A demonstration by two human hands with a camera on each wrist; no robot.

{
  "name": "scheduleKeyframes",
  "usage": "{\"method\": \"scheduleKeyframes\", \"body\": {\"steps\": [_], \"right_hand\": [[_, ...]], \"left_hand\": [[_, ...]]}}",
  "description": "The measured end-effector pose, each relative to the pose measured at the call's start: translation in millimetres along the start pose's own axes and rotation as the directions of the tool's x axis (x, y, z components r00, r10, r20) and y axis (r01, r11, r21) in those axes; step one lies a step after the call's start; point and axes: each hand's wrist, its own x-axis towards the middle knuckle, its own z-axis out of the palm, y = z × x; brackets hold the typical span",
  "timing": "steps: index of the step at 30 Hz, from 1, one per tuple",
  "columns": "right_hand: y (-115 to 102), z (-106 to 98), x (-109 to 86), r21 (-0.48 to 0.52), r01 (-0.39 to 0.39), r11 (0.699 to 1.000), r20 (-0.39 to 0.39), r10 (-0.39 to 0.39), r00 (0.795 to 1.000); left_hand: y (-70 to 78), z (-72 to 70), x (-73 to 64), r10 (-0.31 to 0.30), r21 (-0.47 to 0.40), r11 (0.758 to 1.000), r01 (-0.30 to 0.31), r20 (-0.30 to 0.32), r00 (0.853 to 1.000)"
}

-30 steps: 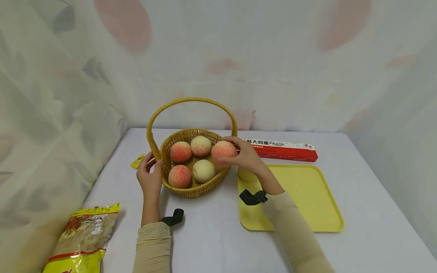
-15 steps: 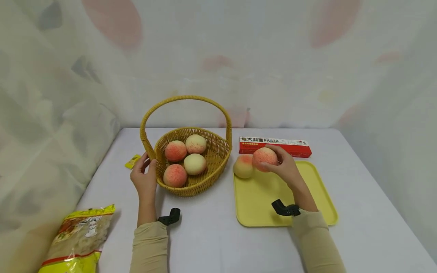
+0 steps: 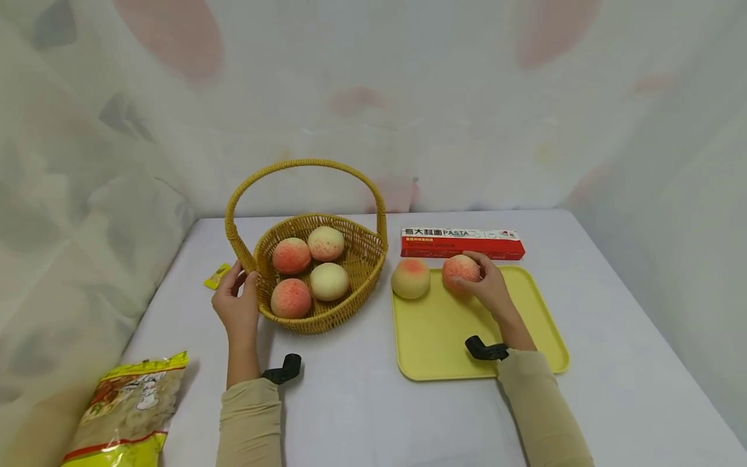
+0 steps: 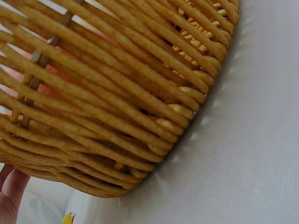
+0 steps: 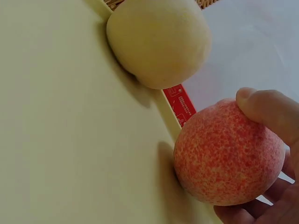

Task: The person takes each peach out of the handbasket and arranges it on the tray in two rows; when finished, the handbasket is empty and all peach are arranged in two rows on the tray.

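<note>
My right hand (image 3: 495,290) holds a speckled red peach (image 3: 458,272) between thumb and fingers at the back of the yellow tray (image 3: 438,347). In the right wrist view that peach is low over the tray, near its edge. A paler peach (image 3: 411,285) sits to its left in the tray's back left corner. My left hand (image 3: 238,308) grips the wicker basket (image 3: 327,323) at its left side, where the tall handle joins the rim. Inside the basket lie several peaches, two reddish and two pale. Wicker fills most of the left wrist view, with only some fingers (image 4: 14,189) showing.
Directly behind the tray lies a red and white pasta box (image 3: 463,246). A plastic food bag (image 3: 131,408) is at the front left. Beyond my left hand is a small yellow packet (image 3: 216,276). Patterned cloth hangs behind and beside the table.
My right hand has carried the red peach out of the basket, rightward and down to the tray. My left hand keeps its hold on the basket. The head view has shifted slightly.
</note>
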Motion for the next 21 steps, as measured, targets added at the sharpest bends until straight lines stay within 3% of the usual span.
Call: {"method": "scheduleKeyframes", "body": {"steps": [7,13,17,21], "right_hand": [[2.8,-2.4,3.2,-0.031,-0.007,1.000,0.013,0.008,1.000],[-0.3,-2.8,1.8,-0.076,-0.017,0.997,0.072,0.023,0.997],[0.3,-0.9,1.0,-0.089,0.009,0.996,0.081,-0.001,0.997],[0.4,-0.1,-0.8,-0.134,0.051,0.990,0.048,-0.045,0.998]], "left_hand": [[0.3,-0.2,0.7,0.010,-0.004,1.000,-0.010,-0.007,1.000],[-14.5,-1.5,7.5,0.007,-0.012,1.000,-0.007,-0.016,1.000],[-25.2,-1.4,10.6,0.028,-0.004,1.000,-0.028,-0.015,1.000],[-27.0,-0.6,10.3,0.024,-0.002,1.000,-0.024,-0.017,1.000]]}}
